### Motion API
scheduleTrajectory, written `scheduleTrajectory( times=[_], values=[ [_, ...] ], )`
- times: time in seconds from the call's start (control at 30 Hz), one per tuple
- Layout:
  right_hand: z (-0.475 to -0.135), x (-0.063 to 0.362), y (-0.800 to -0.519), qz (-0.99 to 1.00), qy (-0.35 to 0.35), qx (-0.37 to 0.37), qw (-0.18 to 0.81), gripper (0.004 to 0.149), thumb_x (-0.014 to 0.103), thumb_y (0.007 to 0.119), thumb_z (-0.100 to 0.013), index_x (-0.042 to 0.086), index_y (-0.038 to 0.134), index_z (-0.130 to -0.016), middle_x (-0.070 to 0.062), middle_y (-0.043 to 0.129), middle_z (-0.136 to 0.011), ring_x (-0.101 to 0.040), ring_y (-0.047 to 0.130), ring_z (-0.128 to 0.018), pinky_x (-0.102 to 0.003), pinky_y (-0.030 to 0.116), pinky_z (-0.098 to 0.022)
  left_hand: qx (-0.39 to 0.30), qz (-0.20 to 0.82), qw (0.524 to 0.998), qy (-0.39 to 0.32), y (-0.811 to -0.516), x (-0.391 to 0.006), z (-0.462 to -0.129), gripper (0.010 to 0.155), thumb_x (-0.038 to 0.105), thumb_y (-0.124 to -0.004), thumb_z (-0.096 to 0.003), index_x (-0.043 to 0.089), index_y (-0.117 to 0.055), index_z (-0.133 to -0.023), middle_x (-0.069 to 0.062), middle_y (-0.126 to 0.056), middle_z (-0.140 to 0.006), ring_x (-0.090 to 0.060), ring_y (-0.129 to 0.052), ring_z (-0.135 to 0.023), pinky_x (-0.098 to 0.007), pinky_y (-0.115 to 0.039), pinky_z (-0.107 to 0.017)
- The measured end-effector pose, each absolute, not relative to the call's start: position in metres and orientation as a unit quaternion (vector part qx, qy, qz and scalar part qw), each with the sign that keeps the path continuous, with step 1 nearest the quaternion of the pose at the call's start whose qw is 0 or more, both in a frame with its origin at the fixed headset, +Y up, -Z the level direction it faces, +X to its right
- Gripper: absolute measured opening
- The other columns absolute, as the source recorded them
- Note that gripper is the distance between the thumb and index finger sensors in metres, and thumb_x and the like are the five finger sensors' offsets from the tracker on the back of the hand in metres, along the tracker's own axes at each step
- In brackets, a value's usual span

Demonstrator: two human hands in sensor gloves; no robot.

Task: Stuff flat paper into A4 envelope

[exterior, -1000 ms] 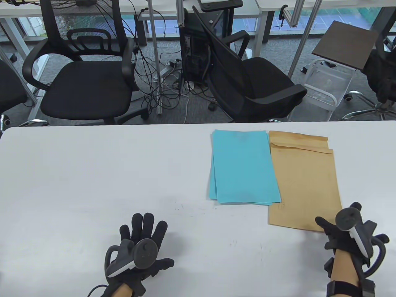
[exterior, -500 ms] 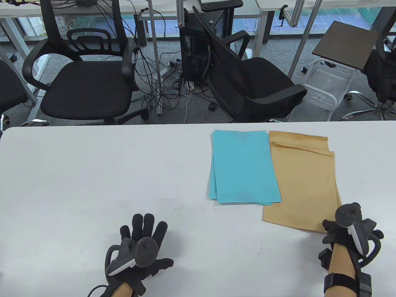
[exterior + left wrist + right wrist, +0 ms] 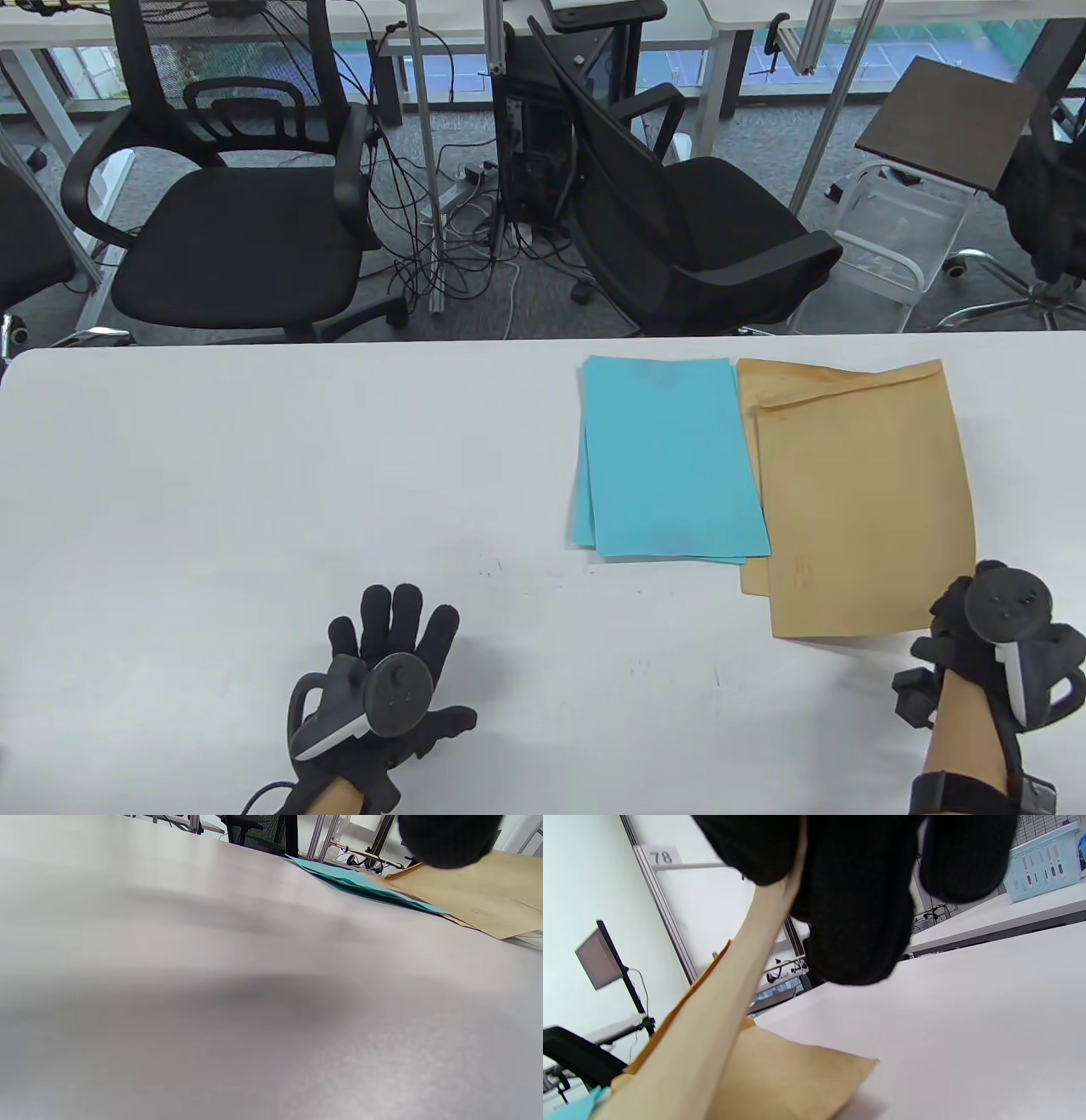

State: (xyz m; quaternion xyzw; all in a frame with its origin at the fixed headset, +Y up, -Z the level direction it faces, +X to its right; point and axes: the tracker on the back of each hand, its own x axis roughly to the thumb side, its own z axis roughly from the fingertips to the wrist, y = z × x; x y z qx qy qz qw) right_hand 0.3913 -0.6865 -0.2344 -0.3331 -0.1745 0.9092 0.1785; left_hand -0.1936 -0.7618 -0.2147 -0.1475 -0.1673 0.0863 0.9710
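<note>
A stack of light blue paper (image 3: pixel 670 458) lies flat on the white table (image 3: pixel 254 475). Right of it are two brown A4 envelopes. My right hand (image 3: pixel 948 608) pinches the near right corner of the top envelope (image 3: pixel 865 501) and holds it lifted and tilted; its flap end is at the far side. The lower envelope (image 3: pixel 752 584) stays flat beneath it. In the right wrist view my fingers (image 3: pixel 857 899) clamp the raised envelope (image 3: pixel 712 1043) above the lower one (image 3: pixel 806 1077). My left hand (image 3: pixel 399 632) rests flat on the table with fingers spread, empty, well left of the paper.
The left wrist view shows the blue paper (image 3: pixel 352 882) and the envelope (image 3: pixel 475 895) across bare tabletop. Black office chairs (image 3: pixel 237 221) and cables stand beyond the table's far edge.
My right hand has gripped the top envelope's near right corner, lifted it and drawn it right, off the lower envelope. My left hand has not moved.
</note>
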Motion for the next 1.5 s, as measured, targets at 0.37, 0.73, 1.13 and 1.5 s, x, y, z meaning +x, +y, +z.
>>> scheduleTrajectory(
  times=[0.37, 0.73, 1.13, 1.5],
  values=[
    [-0.232, 0.354, -0.645, 0.864, -0.303, -0.222, 0.336, 0.041, 0.019, 0.069, -0.056, 0.008, 0.069, -0.095, -0.019, 0.083, -0.068, -0.020, 0.102, -0.034, -0.055, 0.074, -0.050, -0.119, 0.096, 0.974, -0.165, -0.750, -0.198, -0.211, 0.100, 0.073, -0.067, -0.0430, 0.034, -0.004, -0.111, -0.005, 0.023, -0.107, -0.038, 0.027, -0.097, -0.072, 0.000, -0.068],
    [-0.278, 0.250, -0.665, 0.832, -0.138, 0.003, 0.537, 0.042, 0.018, 0.073, -0.055, 0.004, 0.074, -0.094, -0.020, 0.086, -0.065, -0.022, 0.102, -0.030, -0.056, 0.074, -0.048, -0.054, 0.107, 0.978, -0.172, -0.730, -0.201, -0.203, 0.103, 0.073, -0.067, -0.0429, 0.035, 0.003, -0.108, -0.004, 0.029, -0.103, -0.037, 0.030, -0.095, -0.072, 0.002, -0.068],
    [-0.319, 0.138, -0.704, 0.875, 0.084, 0.157, 0.451, 0.042, 0.016, 0.075, -0.054, 0.005, 0.076, -0.094, -0.021, 0.087, -0.066, -0.025, 0.101, -0.030, -0.060, 0.071, -0.049, -0.048, 0.125, 0.975, -0.178, -0.723, -0.204, -0.201, 0.103, 0.073, -0.067, -0.0429, 0.035, 0.003, -0.108, -0.004, 0.028, -0.103, -0.037, 0.029, -0.095, -0.072, 0.001, -0.067],
    [-0.326, 0.098, -0.731, 0.942, 0.161, 0.209, 0.207, 0.042, 0.015, 0.076, -0.053, 0.008, 0.079, -0.095, -0.020, 0.087, -0.072, -0.033, 0.100, -0.042, -0.069, 0.062, -0.054, -0.061, 0.128, 0.973, -0.180, -0.723, -0.202, -0.202, 0.103, 0.073, -0.067, -0.0430, 0.035, 0.003, -0.108, -0.005, 0.027, -0.104, -0.038, 0.028, -0.096, -0.072, 0.001, -0.068]
  ],
)
